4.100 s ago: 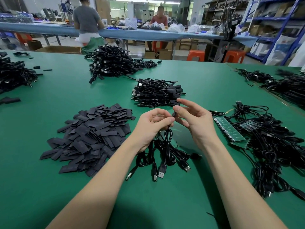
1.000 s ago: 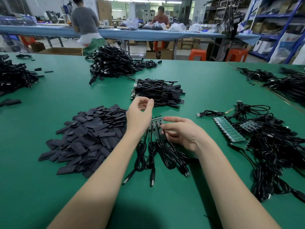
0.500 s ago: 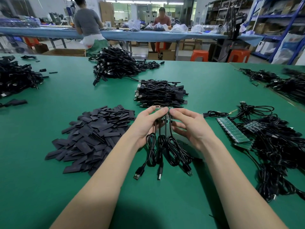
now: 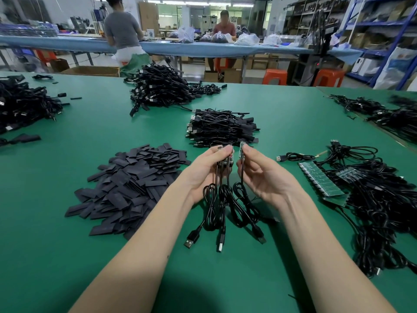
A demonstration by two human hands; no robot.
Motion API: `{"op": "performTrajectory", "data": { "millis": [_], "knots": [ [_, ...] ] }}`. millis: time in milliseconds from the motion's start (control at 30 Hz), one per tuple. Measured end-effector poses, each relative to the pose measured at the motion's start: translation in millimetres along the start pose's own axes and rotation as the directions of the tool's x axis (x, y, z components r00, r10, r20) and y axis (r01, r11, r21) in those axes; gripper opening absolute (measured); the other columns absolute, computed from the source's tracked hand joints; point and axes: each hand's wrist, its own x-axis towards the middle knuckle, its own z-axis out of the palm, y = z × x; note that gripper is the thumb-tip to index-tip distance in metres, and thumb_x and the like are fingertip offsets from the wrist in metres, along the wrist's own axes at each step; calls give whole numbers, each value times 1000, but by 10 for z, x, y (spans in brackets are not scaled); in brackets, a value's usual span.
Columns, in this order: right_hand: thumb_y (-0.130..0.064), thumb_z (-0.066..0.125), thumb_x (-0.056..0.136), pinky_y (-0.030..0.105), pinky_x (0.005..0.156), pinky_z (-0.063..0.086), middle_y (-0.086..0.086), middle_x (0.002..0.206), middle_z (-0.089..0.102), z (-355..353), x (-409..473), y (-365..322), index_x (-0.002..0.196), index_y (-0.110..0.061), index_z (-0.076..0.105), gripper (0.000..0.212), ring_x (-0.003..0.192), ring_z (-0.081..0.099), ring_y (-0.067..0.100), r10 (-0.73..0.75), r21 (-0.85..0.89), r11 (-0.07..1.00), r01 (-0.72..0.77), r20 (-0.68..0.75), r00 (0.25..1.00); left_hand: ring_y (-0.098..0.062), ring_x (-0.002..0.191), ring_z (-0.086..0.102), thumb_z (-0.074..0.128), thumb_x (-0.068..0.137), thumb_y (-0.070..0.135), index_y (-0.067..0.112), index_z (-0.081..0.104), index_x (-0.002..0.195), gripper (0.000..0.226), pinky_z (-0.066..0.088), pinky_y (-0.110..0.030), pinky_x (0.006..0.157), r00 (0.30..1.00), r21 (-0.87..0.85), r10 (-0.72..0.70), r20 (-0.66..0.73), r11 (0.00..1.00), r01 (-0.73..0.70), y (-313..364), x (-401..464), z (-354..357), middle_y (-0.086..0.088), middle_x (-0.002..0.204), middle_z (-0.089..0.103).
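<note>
Small green circuit board (image 4: pixel 241 154) on black USB cable, pinched in right hand (image 4: pixel 266 177), just beside two matching boards (image 4: pixel 228 159) gripped in left hand (image 4: pixel 203 172), above green table mat (image 4: pixel 293 123), flat black sleeve pile (image 4: pixel 135 188) at nine o'clock, black cable bundle (image 4: pixel 221 127) at twelve.

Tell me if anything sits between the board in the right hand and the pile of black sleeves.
Yes: the left hand, gripping the other boards and their cables, sits directly between that board and the sleeve pile.

Count: three USB cables (image 4: pixel 222 199) near centre; one heap of black sleeves (image 4: pixel 133 186) left; two persons (image 4: pixel 121 30) far, at one blue bench (image 4: pixel 203 49).
</note>
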Motion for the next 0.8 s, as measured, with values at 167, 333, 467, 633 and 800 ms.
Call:
{"op": "performTrajectory", "data": {
  "millis": [167, 333, 467, 633, 800],
  "knots": [
    [-26, 83, 74, 20, 60, 56, -4, 84, 73, -122, -19, -101, 86, -21, 80, 13, 66, 67, 9, -82, -82, 994, 76, -72, 994, -16, 97, 68, 82, 79, 35, 27, 58, 110, 40, 51, -33, 88, 915, 778, 372, -157, 617, -117, -35, -7, -128, 4, 108, 72],
    [-35, 84, 67, 20, 64, 56, -8, 92, 76, -64, -12, -90, 100, -22, 76, 36, 75, 70, 10, -118, -281, 956, 84, -105, 987, -7, 113, 52, 67, 93, 27, 20, 59, 116, 25, 41, -23, 99, 802, 936, 579, 149, 179, -303, -107, 10, -111, 6, 120, 58],
    [-33, 83, 78, 22, 67, 52, -11, 88, 76, -51, 22, -60, 94, -25, 78, 19, 68, 68, 5, -115, -335, 941, 45, -191, 975, -13, 88, 68, 55, 101, 15, 10, 64, 104, 11, 57, -27, 80, 917, 621, 397, -48, 731, -284, -110, 27, 84, -1, 101, 68],
    [-30, 79, 85, 22, 67, 51, -3, 92, 75, -12, 33, -92, 91, -24, 76, 9, 69, 66, 8, -139, -393, 918, 53, -193, 971, -14, 72, 68, 62, 97, 7, 9, 63, 104, 7, 58, -24, 73, 967, 325, 252, -44, 918, -225, -177, 10, 125, -6, 88, 70],
    [-34, 78, 84, 21, 73, 52, -12, 85, 74, 180, 58, -233, 90, -30, 72, 9, 76, 67, 1, -595, -853, 457, 254, -80, 800, -10, 62, 66, 63, 96, 4, 9, 62, 97, 5, 54, -20, 64, 958, 332, 275, -84, 914, -234, -208, 0, 130, -4, 80, 67]
  ]
}}
